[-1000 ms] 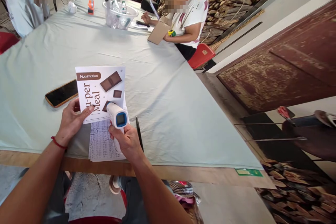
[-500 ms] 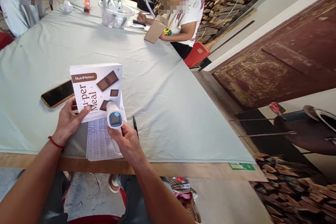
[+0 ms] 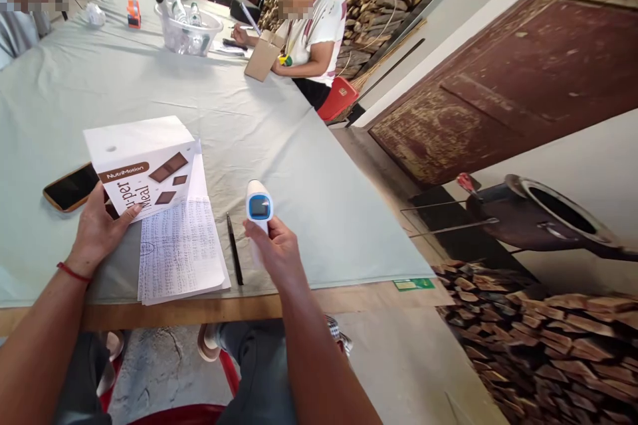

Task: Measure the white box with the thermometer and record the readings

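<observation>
My left hand point(image 3: 102, 220) grips the lower left corner of a white NutriMotion box point(image 3: 149, 163) printed with brown chocolate pieces. The box is tilted so that its blank top face shows. My right hand point(image 3: 276, 246) is wrapped round the handle of a white infrared thermometer point(image 3: 258, 204), whose blue-framed screen faces me. Handwritten sheets point(image 3: 177, 259) lie on the table under and in front of the box. A black pen point(image 3: 234, 249) rests between the sheets and my right hand. Partly behind the box is a phone point(image 3: 72, 187) in an orange-edged case.
A tub of bottles point(image 3: 192, 36), an orange device point(image 3: 133, 13) and crumpled plastic point(image 3: 95, 14) stand at the far end of the cloth-covered table point(image 3: 299, 146). Across the right side, a person point(image 3: 312, 33) holds a cardboard box point(image 3: 264, 56). Firewood point(image 3: 538, 345) is stacked at right.
My right hand has carried the thermometer right, away from the box. My left hand has tipped the box, bringing its top face into view. More of the sheets and pen shows.
</observation>
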`<state>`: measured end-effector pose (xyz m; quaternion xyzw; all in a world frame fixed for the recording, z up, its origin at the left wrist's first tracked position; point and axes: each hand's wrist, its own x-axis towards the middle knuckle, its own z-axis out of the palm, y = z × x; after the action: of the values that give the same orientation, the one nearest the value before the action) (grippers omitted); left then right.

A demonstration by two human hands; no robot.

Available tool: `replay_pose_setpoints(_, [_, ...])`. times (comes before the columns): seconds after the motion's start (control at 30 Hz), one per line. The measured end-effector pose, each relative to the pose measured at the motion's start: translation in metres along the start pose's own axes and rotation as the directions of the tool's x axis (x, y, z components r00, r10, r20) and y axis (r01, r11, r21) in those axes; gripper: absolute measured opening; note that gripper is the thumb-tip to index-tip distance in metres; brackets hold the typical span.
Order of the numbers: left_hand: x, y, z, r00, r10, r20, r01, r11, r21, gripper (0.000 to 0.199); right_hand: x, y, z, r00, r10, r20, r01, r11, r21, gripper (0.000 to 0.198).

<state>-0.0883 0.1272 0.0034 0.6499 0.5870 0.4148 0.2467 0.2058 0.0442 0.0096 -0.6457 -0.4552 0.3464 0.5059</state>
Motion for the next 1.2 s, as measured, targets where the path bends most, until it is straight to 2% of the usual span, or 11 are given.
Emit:
replay_pose_setpoints(0.1, [0.0,-0.005,0.0,1.0,0.015,-0.016,-0.014,0.996,0.084,0.044,0.018,0.021,-0.03,0.987,-0.07,-0.142,0.007,0.915,-0.404,0.053])
replay_pose_setpoints(0.23, [-0.011,-0.001,-0.007,0.973,0.015,-0.232,0.009,0.995,0.104,0.061,0.032,0.041,-0.055,0.969,0.038,-0.246,-0.216,0.618,-0.756,0.046])
replay_pose_setpoints(0.37, [-0.044,0.035,-0.013,0.883,0.335,-0.328,-0.301,0.942,0.15,0.037,0.033,0.041,-0.055,0.969,0.024,-0.248,-0.227,0.495,-0.839,0.046])
replay_pose_setpoints(0.4, [-0.055,0.047,-0.011,0.908,0.379,-0.177,-0.352,0.921,0.165,0.019,0.032,0.04,-0.052,0.969,-0.047,-0.244,-0.186,0.51,-0.84,0.048])
replay_pose_setpoints(0.43, [-0.066,0.058,-0.006,0.87,0.494,-0.019,-0.487,0.863,0.134,0.008,0.029,0.038,-0.047,0.967,-0.125,-0.224,-0.122,0.543,-0.831,0.046])
replay_pose_setpoints(0.5, [-0.087,0.075,0.01,0.746,0.591,0.307,-0.657,0.731,0.187,0.014,0.02,0.035,-0.033,0.967,-0.218,-0.131,0.04,0.639,-0.768,0.031])
replay_pose_setpoints(0.6, [-0.109,0.081,0.038,0.606,0.579,0.546,-0.794,0.479,0.373,0.024,0.005,0.031,-0.006,0.988,-0.135,0.07,0.147,0.74,-0.656,0.019])
replay_pose_setpoints(0.77, [-0.123,0.064,0.061,0.568,0.628,0.533,-0.822,0.396,0.41,0.032,-0.006,0.024,0.015,0.982,-0.121,0.144,0.188,0.631,-0.753,0.03])
replay_pose_setpoints(0.83, [-0.125,0.06,0.06,0.558,0.64,0.529,-0.829,0.399,0.392,0.035,-0.006,0.023,0.011,0.976,-0.135,0.17,0.217,0.668,-0.712,0.039])
replay_pose_setpoints(1.0, [-0.124,0.07,0.051,0.548,0.669,0.503,-0.837,0.429,0.341,0.036,-0.013,0.02,-0.004,0.965,-0.227,0.133,0.252,0.944,-0.215,0.037])
replay_pose_setpoints(1.2, [-0.137,0.087,0.056,0.607,0.66,0.444,-0.793,0.541,0.28,0.027,-0.034,0.017,0.003,0.971,-0.239,-0.012,0.236,0.949,0.21,0.03])
